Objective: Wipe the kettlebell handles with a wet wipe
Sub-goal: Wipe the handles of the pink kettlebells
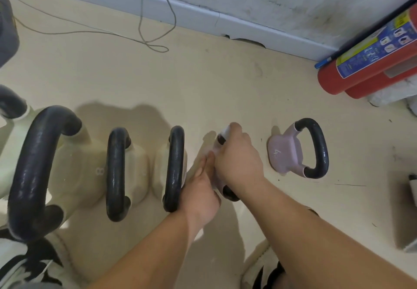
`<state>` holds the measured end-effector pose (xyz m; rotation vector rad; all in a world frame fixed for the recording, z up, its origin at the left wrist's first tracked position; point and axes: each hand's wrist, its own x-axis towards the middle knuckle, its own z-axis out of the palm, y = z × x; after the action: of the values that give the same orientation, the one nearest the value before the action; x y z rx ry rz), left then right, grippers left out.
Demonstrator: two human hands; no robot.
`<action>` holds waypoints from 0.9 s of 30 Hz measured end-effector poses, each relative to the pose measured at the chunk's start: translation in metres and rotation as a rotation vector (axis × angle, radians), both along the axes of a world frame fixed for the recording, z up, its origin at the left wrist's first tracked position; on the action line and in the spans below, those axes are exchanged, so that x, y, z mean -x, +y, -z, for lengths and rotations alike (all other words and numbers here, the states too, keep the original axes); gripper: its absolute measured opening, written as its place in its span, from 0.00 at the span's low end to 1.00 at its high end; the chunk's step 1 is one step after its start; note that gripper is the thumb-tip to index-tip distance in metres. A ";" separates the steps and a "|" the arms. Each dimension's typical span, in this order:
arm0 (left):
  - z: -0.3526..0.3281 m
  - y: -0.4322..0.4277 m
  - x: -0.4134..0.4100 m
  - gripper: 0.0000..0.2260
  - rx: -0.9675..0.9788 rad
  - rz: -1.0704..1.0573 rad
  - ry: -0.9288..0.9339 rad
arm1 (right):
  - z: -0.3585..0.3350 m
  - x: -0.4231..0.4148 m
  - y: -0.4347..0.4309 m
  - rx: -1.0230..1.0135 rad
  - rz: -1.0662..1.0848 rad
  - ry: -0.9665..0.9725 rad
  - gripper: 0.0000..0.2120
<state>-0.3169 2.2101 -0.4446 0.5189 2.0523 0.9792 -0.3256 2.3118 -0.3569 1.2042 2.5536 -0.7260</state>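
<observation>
A row of kettlebells with black handles stands on the beige floor. Three cream ones are on the left: a large one [36, 167], a middle one [116, 173] and a third [174, 167]. A small lilac kettlebell [220, 140] is under my hands, mostly hidden. My right hand [239, 155] is closed over its black handle with a white wet wipe [225, 129] showing at the fingertips. My left hand [200, 189] presses flat against that kettlebell's left side. Another lilac kettlebell [297, 149] marked 4 sits apart to the right.
A red fire extinguisher [370, 58] lies against the wall at the right. A thin cable [144, 38] loops over the floor near the skirting board. My shoes [264, 270] show at the bottom edge. A grey object [406, 212] lies at the far right.
</observation>
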 end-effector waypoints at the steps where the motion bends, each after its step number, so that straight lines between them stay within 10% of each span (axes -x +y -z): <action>1: -0.001 0.000 0.002 0.36 0.015 0.026 -0.002 | 0.002 -0.008 -0.005 0.045 0.071 0.088 0.15; 12: -0.005 -0.006 -0.029 0.29 -0.177 -0.267 -0.147 | 0.031 -0.086 -0.057 0.181 0.254 0.366 0.33; 15: -0.006 -0.009 -0.034 0.36 -0.224 -0.292 -0.318 | 0.036 -0.092 -0.052 0.157 0.204 0.302 0.32; 19: -0.001 -0.006 -0.035 0.20 -0.129 -0.264 -0.282 | 0.032 -0.103 -0.039 0.133 0.074 0.190 0.32; 27: 0.009 -0.004 -0.038 0.36 -0.037 -0.158 -0.070 | 0.037 -0.132 -0.034 0.205 0.094 -0.003 0.21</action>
<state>-0.2794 2.2057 -0.4534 0.3406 2.0393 1.1134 -0.1940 2.2780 -0.3942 1.2608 2.3645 -0.9787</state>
